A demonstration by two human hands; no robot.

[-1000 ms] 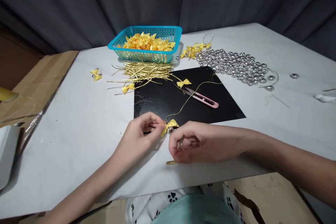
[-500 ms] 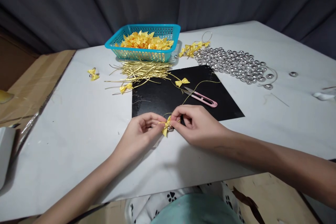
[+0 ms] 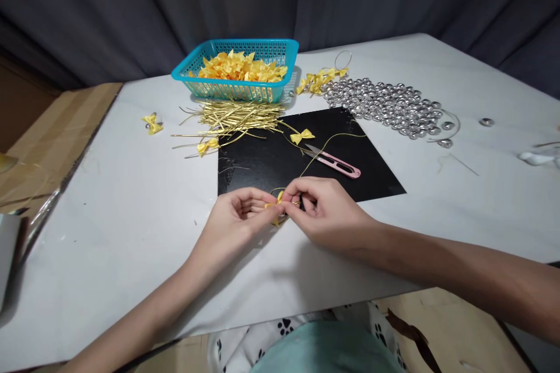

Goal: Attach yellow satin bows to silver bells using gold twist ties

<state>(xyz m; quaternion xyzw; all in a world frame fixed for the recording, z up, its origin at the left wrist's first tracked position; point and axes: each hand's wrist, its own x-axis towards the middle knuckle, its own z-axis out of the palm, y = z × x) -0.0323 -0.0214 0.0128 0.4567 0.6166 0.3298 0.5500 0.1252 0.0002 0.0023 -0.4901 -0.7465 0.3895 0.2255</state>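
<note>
My left hand (image 3: 245, 213) pinches a small yellow ribbon bow (image 3: 275, 222) between thumb and index finger. Close against it, the fingertips of my right hand (image 3: 326, 204) are pinched at the bow's right side, on what looks like its thin gold tie. A silver bead beneath the bow is mostly hidden by the fingers. Just beyond the hands lies a black mat (image 3: 254, 166). On the mat rest pink-handled thread snips (image 3: 335, 162), a loose gold cord (image 3: 336, 138) and another yellow bow (image 3: 301, 136).
A blue basket (image 3: 236, 88) of yellow bows stands at the back, with a pile of gold twist ties (image 3: 238, 115) before it. Silver beads (image 3: 385, 106) spread to the right, beside clustered bows (image 3: 321, 78). One bow (image 3: 152, 123) lies left; cardboard (image 3: 79, 122) lines the left edge.
Both hands have drawn closer together over the bow, and the thumbs now cover more of it and its bead. The whole view has shifted slightly.
</note>
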